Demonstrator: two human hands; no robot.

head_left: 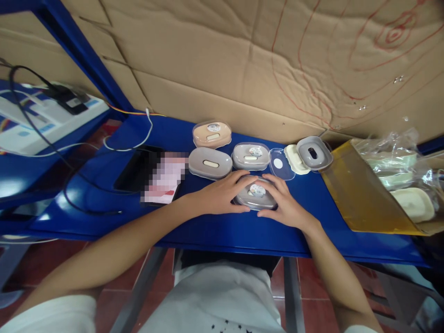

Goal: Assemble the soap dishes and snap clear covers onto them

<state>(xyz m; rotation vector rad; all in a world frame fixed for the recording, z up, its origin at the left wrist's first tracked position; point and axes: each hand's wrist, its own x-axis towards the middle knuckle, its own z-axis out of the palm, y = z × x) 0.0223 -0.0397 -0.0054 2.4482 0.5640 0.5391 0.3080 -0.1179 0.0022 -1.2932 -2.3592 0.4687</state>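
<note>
One gray lidded dish (262,200), between left (222,193) and right hand grips (283,202)

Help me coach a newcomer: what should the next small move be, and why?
Perhaps press the clear plastic cover down gently: the left hand and right hand cup the grey oval box beneath it, and their fingers partly hide whether its rim sits evenly.

No readable text: stickers (257,190) on the lids (268,200) (tiny print) are blurred.
</note>
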